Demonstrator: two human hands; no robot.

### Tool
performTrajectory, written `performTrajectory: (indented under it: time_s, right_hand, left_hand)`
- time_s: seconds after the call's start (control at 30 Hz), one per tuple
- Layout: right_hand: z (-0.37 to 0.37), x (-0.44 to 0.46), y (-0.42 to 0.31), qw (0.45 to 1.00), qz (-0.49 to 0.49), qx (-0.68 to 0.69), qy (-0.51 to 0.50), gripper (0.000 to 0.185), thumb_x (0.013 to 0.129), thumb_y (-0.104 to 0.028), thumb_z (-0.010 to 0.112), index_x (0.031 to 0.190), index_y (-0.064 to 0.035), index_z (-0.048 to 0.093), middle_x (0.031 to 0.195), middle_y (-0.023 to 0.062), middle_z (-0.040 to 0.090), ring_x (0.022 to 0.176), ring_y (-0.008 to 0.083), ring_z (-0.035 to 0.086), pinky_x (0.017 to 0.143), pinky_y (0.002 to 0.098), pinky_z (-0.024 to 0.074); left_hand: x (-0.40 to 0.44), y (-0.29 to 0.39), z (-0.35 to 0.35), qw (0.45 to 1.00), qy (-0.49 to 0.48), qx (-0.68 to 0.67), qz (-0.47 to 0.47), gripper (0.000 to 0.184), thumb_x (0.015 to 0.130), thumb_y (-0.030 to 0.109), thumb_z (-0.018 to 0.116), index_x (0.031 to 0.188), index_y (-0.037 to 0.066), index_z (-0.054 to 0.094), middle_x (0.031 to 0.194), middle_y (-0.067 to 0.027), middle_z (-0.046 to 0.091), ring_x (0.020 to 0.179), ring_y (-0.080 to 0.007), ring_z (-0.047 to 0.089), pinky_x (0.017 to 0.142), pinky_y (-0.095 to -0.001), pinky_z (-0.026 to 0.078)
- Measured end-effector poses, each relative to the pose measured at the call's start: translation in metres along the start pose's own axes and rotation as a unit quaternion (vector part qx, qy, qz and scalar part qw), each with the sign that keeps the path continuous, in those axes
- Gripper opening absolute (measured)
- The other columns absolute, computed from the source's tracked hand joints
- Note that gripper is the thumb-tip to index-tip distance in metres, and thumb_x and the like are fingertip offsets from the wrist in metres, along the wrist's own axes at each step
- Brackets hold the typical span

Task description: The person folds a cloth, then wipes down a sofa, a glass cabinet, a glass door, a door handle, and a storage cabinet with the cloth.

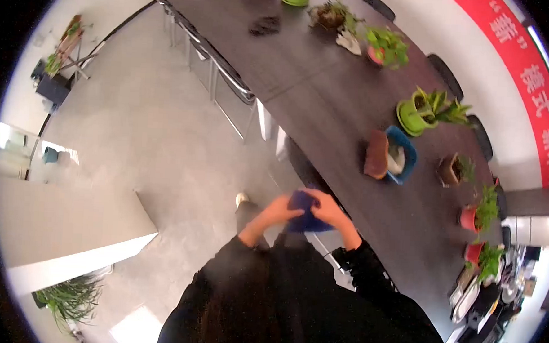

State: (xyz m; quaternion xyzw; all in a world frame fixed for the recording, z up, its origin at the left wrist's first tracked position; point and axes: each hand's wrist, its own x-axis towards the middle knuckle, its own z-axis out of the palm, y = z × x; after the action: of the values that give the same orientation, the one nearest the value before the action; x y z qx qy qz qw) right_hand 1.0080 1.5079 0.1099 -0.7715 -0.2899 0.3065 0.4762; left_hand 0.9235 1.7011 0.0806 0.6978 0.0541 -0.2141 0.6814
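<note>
In front of my body, near the long dark table's edge, a dark blue cloth [308, 222] is bunched between my hands. My left hand [276, 210] grips its left side with bent fingers. On the other side, my right hand [329, 210] has its fingers closed on the cloth too. Motion blurs both hands a little. The nearest things on the table [372, 207] are a blue basin [410, 155] with something whitish inside and a brown piece [376, 155], perhaps a cloth or sponge, against its left rim.
Potted plants stand along the table, including a light-green pot [408, 116] and a red pot [469, 219]. A dark crumpled cloth [265, 25] and a whitish one [349, 43] lie farther up. Chairs [230, 76] line the near edge; a white cabinet [73, 229] stands left.
</note>
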Motion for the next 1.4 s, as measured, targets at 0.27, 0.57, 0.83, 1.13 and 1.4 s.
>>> performTrajectory:
  time_s: [0.27,0.57,0.83,1.13,1.4]
  right_hand:
    - [0.089,0.13,-0.062,0.996,0.036,0.005,-0.076,0.039,0.073,-0.012,0.07,0.11,-0.0024,0.062,0.095,0.0106,0.067,0.08,0.016,0.064,0.072,0.031,0.0502]
    - [0.135,0.235,-0.163,0.987,-0.058,-0.129,-0.077,0.033,0.071,-0.016,0.07,0.102,-0.0082,0.061,0.088,0.0153,0.067,0.083,0.0327,0.065,0.073,0.0397,0.0501]
    - [0.092,0.301,-0.172,0.985,-0.063,-0.163,-0.01,0.028,0.07,-0.012,0.068,0.097,-0.0098,0.066,0.093,0.0127,0.065,0.089,0.0315,0.063,0.078,0.0377,0.0497]
    - [0.021,0.424,-0.166,0.992,-0.007,-0.119,0.033,0.024,0.068,-0.01,0.068,0.092,-0.0093,0.069,0.085,0.0101,0.065,0.076,0.027,0.061,0.07,0.0341,0.0479]
    - [-0.054,0.505,-0.184,0.988,-0.002,-0.125,0.085,0.024,0.07,-0.01,0.067,0.094,-0.0096,0.069,0.092,0.01,0.066,0.085,0.0291,0.063,0.075,0.0366,0.0488]
  left_hand:
    - [-0.091,0.023,-0.157,0.978,0.188,0.092,0.007,0.071,0.07,0.03,0.079,0.128,0.002,0.048,0.119,-0.017,0.056,0.114,-0.0297,0.054,0.096,-0.0397,0.043]
    - [-0.137,0.019,-0.288,0.963,0.246,0.106,0.037,0.066,0.068,0.027,0.082,0.123,0.005,0.053,0.105,-0.0137,0.062,0.101,-0.0248,0.059,0.089,-0.037,0.046]
    - [-0.097,0.02,-0.366,0.946,0.159,0.279,-0.041,0.054,0.068,0.036,0.079,0.113,0.009,0.064,0.102,-0.0146,0.062,0.1,-0.032,0.056,0.087,-0.0405,0.045]
    - [0.013,0.062,-0.444,0.879,0.165,0.447,0.018,0.045,0.064,0.032,0.081,0.099,0.008,0.069,0.098,-0.0114,0.062,0.097,-0.0291,0.057,0.084,-0.038,0.047]
    - [0.1,0.117,-0.532,0.96,0.062,0.271,-0.036,0.049,0.079,0.036,0.072,0.113,0.002,0.063,0.102,-0.0152,0.067,0.098,-0.0289,0.062,0.086,-0.0386,0.047]
